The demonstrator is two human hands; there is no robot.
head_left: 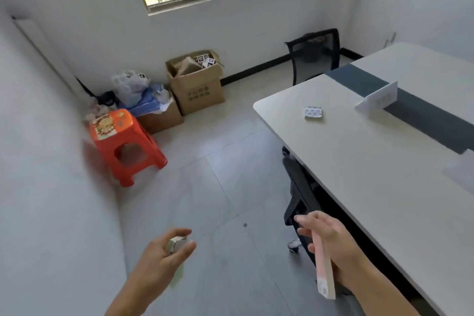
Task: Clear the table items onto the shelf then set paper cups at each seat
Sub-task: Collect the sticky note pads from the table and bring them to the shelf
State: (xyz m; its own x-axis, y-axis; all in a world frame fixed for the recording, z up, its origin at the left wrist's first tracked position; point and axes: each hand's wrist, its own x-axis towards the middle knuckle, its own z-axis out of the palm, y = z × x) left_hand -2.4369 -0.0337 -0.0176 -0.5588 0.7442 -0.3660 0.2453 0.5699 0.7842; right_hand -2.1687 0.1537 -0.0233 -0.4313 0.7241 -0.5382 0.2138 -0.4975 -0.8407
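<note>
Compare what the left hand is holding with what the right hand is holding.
The small pale pack in the left hand is short and compact; the pink box in the right hand is long and slim. The pack is whitish, the box pink. Both are gripped above the floor.

Small box [177, 243] in the left hand [164, 251], long box [324, 272] in the right hand [331, 241]. Table [372, 174] is off to the right hand's right, with a packet [313, 112] and folded card [379, 97] on it further ahead (card beyond the packet). Stool [123, 141] is ahead-left of the left hand, cardboard box [200, 90] beyond it.
</note>
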